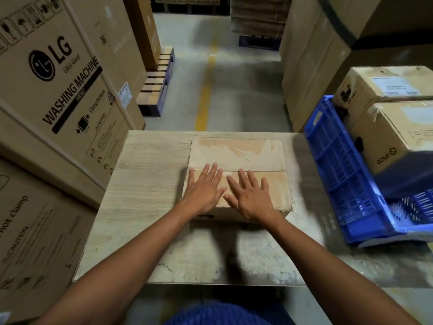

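Note:
A flat brown cardboard box lies closed on a pale wooden table, its two top flaps meeting at a seam across the middle. My left hand rests palm down on the near flap with fingers straight and spread. My right hand lies flat beside it on the same flap, fingers spread too. The thumbs nearly touch. Neither hand holds anything.
Tall washing machine cartons stand stacked at the left. A blue plastic crate with two taped cartons sits at the table's right end. More big cartons line the right. An aisle with a yellow floor line runs ahead.

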`<state>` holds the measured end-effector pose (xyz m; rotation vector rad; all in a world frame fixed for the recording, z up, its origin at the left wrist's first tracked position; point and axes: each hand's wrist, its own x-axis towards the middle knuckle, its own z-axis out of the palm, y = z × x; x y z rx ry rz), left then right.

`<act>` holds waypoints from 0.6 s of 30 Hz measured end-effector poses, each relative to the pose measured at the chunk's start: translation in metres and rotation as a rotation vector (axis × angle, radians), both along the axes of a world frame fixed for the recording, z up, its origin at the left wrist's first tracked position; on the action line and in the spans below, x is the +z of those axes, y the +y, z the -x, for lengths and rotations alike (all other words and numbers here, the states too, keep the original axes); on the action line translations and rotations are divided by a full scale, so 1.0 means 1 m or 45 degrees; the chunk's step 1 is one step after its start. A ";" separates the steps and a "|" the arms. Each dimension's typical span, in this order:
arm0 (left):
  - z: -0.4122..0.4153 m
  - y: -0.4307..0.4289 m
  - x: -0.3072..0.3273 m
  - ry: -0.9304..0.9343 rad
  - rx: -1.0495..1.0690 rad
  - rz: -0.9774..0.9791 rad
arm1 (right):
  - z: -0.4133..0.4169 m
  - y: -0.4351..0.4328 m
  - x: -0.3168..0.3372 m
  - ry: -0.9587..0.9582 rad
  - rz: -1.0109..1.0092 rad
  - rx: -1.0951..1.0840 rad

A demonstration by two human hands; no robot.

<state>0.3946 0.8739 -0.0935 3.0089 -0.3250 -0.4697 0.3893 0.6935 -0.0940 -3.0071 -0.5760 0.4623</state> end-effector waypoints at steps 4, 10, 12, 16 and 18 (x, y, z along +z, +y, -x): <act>-0.010 0.007 0.001 -0.031 -0.110 0.044 | -0.018 0.003 0.012 -0.122 0.078 0.046; -0.018 0.027 -0.008 -0.102 -0.358 0.042 | -0.023 -0.013 0.000 -0.201 -0.032 0.134; -0.021 0.035 -0.008 -0.120 -0.443 0.031 | -0.028 -0.023 0.006 -0.121 -0.054 0.172; -0.023 0.034 -0.013 -0.171 -0.248 0.027 | -0.026 -0.049 0.003 -0.185 -0.085 0.065; -0.023 0.029 -0.016 -0.178 -0.076 0.008 | -0.020 -0.052 -0.003 -0.180 -0.071 -0.034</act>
